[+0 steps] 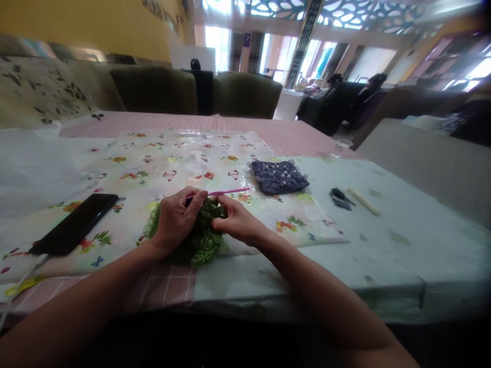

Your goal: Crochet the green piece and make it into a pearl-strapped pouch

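A bunched piece of green crochet work (207, 240) lies at the table's front edge, under and between my hands. My left hand (177, 217) is closed, with thumb and fingers pinching a pink crochet hook (232, 191) that points to the right. My right hand (236, 220) is closed on the right side of the green crochet work, its fingertips just below the hook. Beyond my right hand lies a flat dark blue crocheted piece (279, 177) with white beads on it.
A black phone (74, 225) with a white cable lies at the left. Small black scissors (340, 199) and a cream stick (363, 202) are at the right, with a clear cup (341, 147) farther back. Chairs stand behind the cloth-covered table (383, 245); people sit in the background.
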### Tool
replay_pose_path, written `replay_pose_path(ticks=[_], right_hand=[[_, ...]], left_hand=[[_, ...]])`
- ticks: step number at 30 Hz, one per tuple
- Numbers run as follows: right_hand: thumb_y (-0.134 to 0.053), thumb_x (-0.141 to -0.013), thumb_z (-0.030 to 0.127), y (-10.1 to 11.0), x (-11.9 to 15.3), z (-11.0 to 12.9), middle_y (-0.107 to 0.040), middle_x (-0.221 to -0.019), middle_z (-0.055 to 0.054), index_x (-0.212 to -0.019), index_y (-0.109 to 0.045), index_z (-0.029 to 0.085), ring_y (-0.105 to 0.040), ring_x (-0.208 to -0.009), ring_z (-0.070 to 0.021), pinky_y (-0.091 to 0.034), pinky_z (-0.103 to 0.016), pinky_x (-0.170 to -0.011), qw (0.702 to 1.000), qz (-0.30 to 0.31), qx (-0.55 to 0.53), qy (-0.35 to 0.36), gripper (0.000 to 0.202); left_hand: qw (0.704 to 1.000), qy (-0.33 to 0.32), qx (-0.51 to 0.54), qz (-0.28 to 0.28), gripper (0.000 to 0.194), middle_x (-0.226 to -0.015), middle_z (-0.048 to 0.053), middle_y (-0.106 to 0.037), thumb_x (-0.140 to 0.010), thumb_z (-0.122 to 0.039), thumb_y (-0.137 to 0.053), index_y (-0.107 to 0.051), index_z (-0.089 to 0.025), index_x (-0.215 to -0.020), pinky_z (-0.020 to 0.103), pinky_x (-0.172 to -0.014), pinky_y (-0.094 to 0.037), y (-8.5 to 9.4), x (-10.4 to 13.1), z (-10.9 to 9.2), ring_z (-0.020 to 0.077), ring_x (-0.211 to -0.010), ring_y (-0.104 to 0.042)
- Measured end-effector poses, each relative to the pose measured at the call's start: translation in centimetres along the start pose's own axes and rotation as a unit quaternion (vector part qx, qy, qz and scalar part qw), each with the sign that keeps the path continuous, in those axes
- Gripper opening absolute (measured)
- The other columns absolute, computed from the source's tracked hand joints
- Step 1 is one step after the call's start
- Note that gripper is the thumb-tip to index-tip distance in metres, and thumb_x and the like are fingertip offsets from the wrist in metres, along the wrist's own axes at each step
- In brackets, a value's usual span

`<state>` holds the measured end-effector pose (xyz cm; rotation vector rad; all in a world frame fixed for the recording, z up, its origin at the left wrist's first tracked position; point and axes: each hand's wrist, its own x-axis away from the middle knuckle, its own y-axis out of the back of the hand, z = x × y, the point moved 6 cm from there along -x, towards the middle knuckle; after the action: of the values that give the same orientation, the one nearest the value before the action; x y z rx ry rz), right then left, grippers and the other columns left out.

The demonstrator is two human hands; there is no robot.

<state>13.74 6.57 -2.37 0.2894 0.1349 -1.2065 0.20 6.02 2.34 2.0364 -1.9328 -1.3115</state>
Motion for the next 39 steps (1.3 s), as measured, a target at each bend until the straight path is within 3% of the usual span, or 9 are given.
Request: replay_pose_path(ticks=[3, 7, 11, 16, 23, 31, 34, 36, 39], right_hand=[[-0.054, -0.068, 0.008, 0.0, -0.1, -1.0, -0.065, -0.095, -0.002, -0.111, -0.061, 0.017, -0.059, -0.085, -0.0166, -0.048, -0.029, -0.074, 0.997, -0.02, 0.075, 0.001, 0.045], [-0.056, -0.071, 0.013, -0.3, -0.6, -2.2, -0.065, -0.098, -0.002, -0.108, -0.063, 0.019, -0.06, -0.094, -0.019, -0.049, -0.032, -0.084, 0.999, -0.033, -0.002, 0.006, 0.037], [-0.06, -0.071, 0.017, -0.7, -1.2, -2.8, -0.064, -0.09, 0.0, -0.097, -0.062, 0.02, -0.06, -0.089, -0.0166, -0.048, -0.03, -0.085, 0.989, -0.012, -0.15, 0.002, 0.027], [-0.07, -0.077, 0.048, 0.0, -1.0, -2.4, -0.06, -0.085, 0.0, -0.095, -0.06, 0.021, -0.057, -0.081, -0.0147, -0.047, -0.027, -0.076, 0.97, -0.004, -0.242, -0.037, 0.035], [-0.052, -0.091, 0.045, 1.5, -0.2, 1.4, -0.04, -0.063, 0.004, -0.063, -0.044, 0.021, -0.039, -0.061, -0.0111, -0.034, -0.026, -0.059, 0.991, -0.046, 0.03, 0.126, 0.038], [-0.045, -0.098, 0.034, 1.6, 1.5, 4.0, -0.064, -0.082, -0.006, -0.086, -0.063, 0.02, -0.059, -0.08, -0.0173, -0.047, -0.032, -0.08, 0.887, -0.166, 0.286, 0.321, 0.026], [-0.047, -0.098, 0.035, 1.8, 1.4, 3.7, -0.07, -0.088, -0.006, -0.096, -0.066, 0.02, -0.062, -0.087, -0.0194, -0.044, -0.038, -0.097, 0.876, -0.189, 0.313, 0.314, 0.024], [-0.047, -0.098, 0.036, 2.0, 0.9, 3.0, -0.071, -0.089, -0.004, -0.098, -0.066, 0.021, -0.063, -0.085, -0.0183, -0.044, -0.037, -0.096, 0.908, -0.184, 0.27, 0.263, 0.024], [-0.048, -0.097, 0.038, 2.2, 0.3, 1.6, -0.068, -0.085, -0.002, -0.093, -0.066, 0.021, -0.061, -0.078, -0.0155, -0.047, -0.029, -0.078, 0.958, -0.178, 0.14, 0.176, 0.025]], left_hand=[[0.997, -0.024, -0.066, 0.027, 0.032, -0.06, -0.001, -0.058, -0.093, -0.041, -0.052, -0.067, -0.016, -0.079, 0.024, -0.059, -0.033, -0.5, -0.1, 0.3, 0.0123, -0.056, -0.05], [0.993, -0.008, -0.111, 0.042, 0.036, -0.06, 0.0, -0.057, -0.093, -0.043, -0.051, -0.066, -0.016, -0.076, 0.026, -0.059, -0.031, -1.2, -0.8, 1.5, 0.0133, -0.057, -0.049], [0.997, 0.045, -0.002, 0.056, 0.037, -0.057, -0.002, -0.048, -0.09, -0.043, -0.052, -0.056, -0.016, -0.065, 0.025, -0.059, -0.032, -1.8, -1.7, 3.1, 0.0124, -0.058, -0.044], [0.987, 0.055, 0.09, 0.12, 0.04, -0.064, -0.002, -0.051, -0.092, -0.049, -0.048, -0.058, -0.015, -0.074, 0.023, -0.057, -0.038, -2.3, -1.7, 3.1, 0.0113, -0.059, -0.045], [0.946, 0.092, 0.219, 0.221, 0.035, -0.065, -0.002, -0.054, -0.084, -0.047, -0.065, -0.063, -0.014, -0.073, 0.019, -0.055, -0.038, -2.9, -0.7, 2.1, 0.0089, -0.059, -0.047], [0.847, 0.222, 0.393, 0.282, 0.037, -0.097, 0.004, -0.073, -0.068, -0.027, -0.083, -0.074, -0.021, -0.104, 0.028, -0.082, -0.052, -1.9, -0.5, 2.1, 0.0176, -0.087, -0.067], [0.898, 0.18, 0.309, 0.257, 0.043, -0.098, 0.004, -0.075, -0.07, -0.03, -0.079, -0.072, -0.02, -0.112, 0.031, -0.087, -0.051, -1.8, -0.7, 1.8, 0.0204, -0.093, -0.067], [0.951, 0.109, 0.192, 0.217, 0.041, -0.093, 0.003, -0.074, -0.075, -0.031, -0.073, -0.071, -0.018, -0.114, 0.031, -0.084, -0.05, -1.9, -0.9, 1.2, 0.021, -0.091, -0.067], [0.98, 0.043, 0.07, 0.182, 0.042, -0.084, 0.001, -0.073, -0.081, -0.03, -0.063, -0.069, -0.017, -0.12, 0.028, -0.074, -0.049, -2.7, -0.5, 0.2, 0.0187, -0.079, -0.065]])
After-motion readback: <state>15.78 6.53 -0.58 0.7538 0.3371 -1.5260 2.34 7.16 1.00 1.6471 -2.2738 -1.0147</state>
